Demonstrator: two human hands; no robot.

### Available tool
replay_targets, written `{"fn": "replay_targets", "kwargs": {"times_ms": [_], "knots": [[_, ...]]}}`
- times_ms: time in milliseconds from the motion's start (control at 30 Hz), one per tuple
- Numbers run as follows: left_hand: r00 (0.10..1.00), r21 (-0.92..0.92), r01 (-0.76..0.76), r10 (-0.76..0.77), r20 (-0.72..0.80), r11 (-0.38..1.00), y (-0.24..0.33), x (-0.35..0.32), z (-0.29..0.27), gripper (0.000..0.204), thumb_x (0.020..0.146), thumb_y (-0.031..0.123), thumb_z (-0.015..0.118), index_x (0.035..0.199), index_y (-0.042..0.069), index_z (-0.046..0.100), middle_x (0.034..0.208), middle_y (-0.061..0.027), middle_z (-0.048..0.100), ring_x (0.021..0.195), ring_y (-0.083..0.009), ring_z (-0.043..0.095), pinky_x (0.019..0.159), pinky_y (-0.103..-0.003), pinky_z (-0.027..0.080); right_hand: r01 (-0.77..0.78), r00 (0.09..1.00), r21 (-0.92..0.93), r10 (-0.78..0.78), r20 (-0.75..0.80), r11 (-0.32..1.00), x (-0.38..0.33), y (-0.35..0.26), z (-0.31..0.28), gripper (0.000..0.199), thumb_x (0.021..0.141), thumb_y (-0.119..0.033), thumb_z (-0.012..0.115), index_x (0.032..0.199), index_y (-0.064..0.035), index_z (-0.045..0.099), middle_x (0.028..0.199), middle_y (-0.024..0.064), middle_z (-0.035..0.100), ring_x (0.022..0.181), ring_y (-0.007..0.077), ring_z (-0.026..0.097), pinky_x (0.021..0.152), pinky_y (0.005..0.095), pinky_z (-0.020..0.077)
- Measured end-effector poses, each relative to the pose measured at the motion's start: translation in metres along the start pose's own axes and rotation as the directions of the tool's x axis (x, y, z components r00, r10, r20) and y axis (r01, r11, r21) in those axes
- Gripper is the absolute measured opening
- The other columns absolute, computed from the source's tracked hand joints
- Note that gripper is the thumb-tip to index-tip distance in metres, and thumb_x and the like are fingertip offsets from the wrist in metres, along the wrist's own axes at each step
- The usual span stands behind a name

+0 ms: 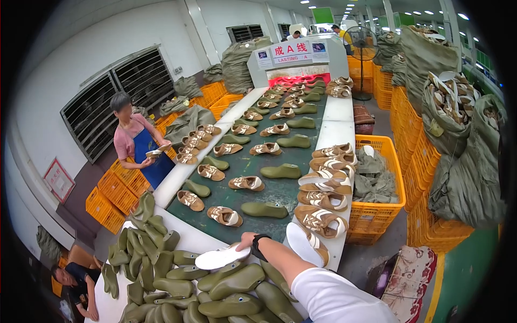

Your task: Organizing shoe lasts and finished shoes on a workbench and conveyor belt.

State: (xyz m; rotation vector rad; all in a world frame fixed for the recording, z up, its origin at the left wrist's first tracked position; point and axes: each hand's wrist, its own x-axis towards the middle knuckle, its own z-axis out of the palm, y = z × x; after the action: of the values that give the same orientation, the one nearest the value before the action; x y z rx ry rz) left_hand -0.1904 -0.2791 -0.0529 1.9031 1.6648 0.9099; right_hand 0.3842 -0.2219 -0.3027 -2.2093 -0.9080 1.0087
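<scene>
My right hand (246, 241), with a dark band at the wrist, reaches in over the near end of the green conveyor belt (231, 191). Its fingers are closed on the heel end of a white sole-shaped piece (222, 258); whether a shoe upper is attached beneath is hidden. Just below lies a heap of olive-green shoe lasts (237, 282). Brown-and-white shoes (225, 216) and green lasts (264, 210) stand in rows along the belt. Beside my forearm, a shoe with a white underside (302, 243) leans on the right ledge. My left hand is out of view.
A co-worker in a blue apron (153, 148) holds a shoe at the left ledge. Another person (81, 285) sits low at the left. Shoes line the right white ledge (336, 121). Orange crates (379, 215) and stuffed green sacks (468, 172) stand along the right.
</scene>
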Motion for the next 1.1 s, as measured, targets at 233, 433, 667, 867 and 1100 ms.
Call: {"fn": "replay_targets", "kwargs": {"times_ms": [233,433,667,867,1100], "knots": [[0.976,-0.34,-0.158,0.198,0.087,0.927,0.026,0.013,0.041,0.041,0.087,0.012,0.056,0.125,0.003,0.044,0.129,-0.0166,0.043,0.117,-0.0267,0.042,0.096,-0.034,0.035,0.339,0.89,0.22,-0.237,-0.389,0.915,-0.055,-0.019,0.022,0.076,0.06,-0.04,0.073,0.121,-0.0067,0.042,0.103,0.0197,0.056,0.098,0.0306,0.055,0.086,0.0373,0.0439],[0.815,-0.462,-0.474,0.572,0.092,0.75,0.053,0.009,0.071,0.047,0.087,0.007,0.055,0.129,0.0,0.037,0.13,-0.0156,0.041,0.117,-0.0247,0.04,0.098,-0.034,0.033,0.486,0.827,0.269,-0.338,-0.449,0.832,-0.176,-0.046,-0.003,0.075,0.067,-0.037,0.072,0.126,-0.0041,0.039,0.113,0.0207,0.05,0.104,0.0309,0.051,0.09,0.0357,0.0413],[0.749,-0.66,-0.312,0.604,0.272,0.684,0.07,-0.014,0.09,0.049,0.087,0.005,0.054,0.132,0.0,0.034,0.134,-0.0161,0.038,0.123,-0.0254,0.037,0.103,-0.035,0.029,0.419,0.907,0.868,-0.177,-0.383,0.265,-0.359,0.033,-0.007,0.055,0.087,-0.04,0.055,0.127,-0.0031,0.043,0.121,0.0085,0.052,0.107,0.0175,0.053,0.09,0.0281,0.0426],[0.774,-0.704,-0.173,0.537,0.336,0.689,0.106,-0.038,0.119,0.046,0.089,0.004,0.05,0.132,0.0,0.033,0.135,-0.0157,0.036,0.124,-0.0248,0.035,0.103,-0.036,0.027,0.332,0.942,0.872,0.072,-0.329,-0.358,-0.419,0.107,0.0,0.048,0.091,-0.037,0.048,0.125,-0.0034,0.048,0.125,0.0102,0.053,0.113,0.0225,0.051,0.098,0.0388,0.0399],[0.714,-0.804,-0.266,0.669,0.207,0.532,0.167,-0.06,0.185,0.076,0.075,-0.004,0.054,0.139,0.006,0.013,0.137,-0.0131,0.027,0.125,-0.0246,0.032,0.105,-0.034,0.023,0.745,0.66,0.661,0.239,-0.712,-0.087,-0.422,0.176,-0.112,0.033,0.09,-0.023,0.054,0.116,-0.0035,0.052,0.111,0.0075,0.06,0.101,0.0187,0.057,0.089,0.0336,0.0449]]}}
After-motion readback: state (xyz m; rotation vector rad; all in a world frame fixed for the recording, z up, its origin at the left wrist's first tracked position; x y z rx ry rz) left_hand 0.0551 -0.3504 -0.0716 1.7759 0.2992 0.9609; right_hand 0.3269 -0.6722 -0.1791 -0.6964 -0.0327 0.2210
